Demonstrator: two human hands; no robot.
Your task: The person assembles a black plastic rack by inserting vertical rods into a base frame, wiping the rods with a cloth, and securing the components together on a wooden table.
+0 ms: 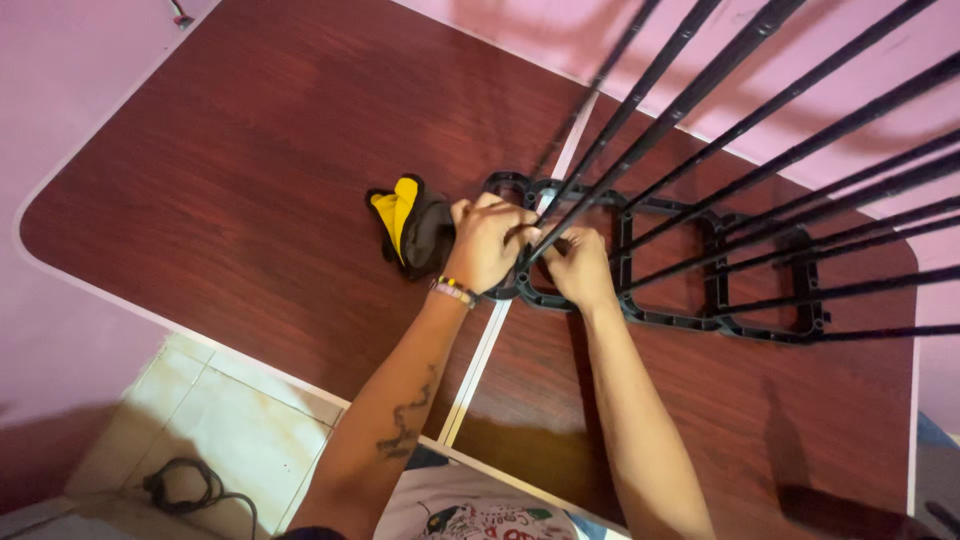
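Note:
A black plastic frame (716, 292) with several square openings lies flat on the dark wooden table (250, 170). Several long black rods (740, 130) stand in its corner sockets and rise toward the camera. My left hand (487, 243) and my right hand (583, 266) are both closed around the foot of one rod at the frame's left end, where it meets a socket. A black and yellow folded pouch (408, 226) lies just left of my left hand, touching or almost touching it.
The table is made of two boards with a pale seam (500, 330) running under my hands. Pink walls surround it. Below the near edge are a tiled floor and a black cable (185, 487).

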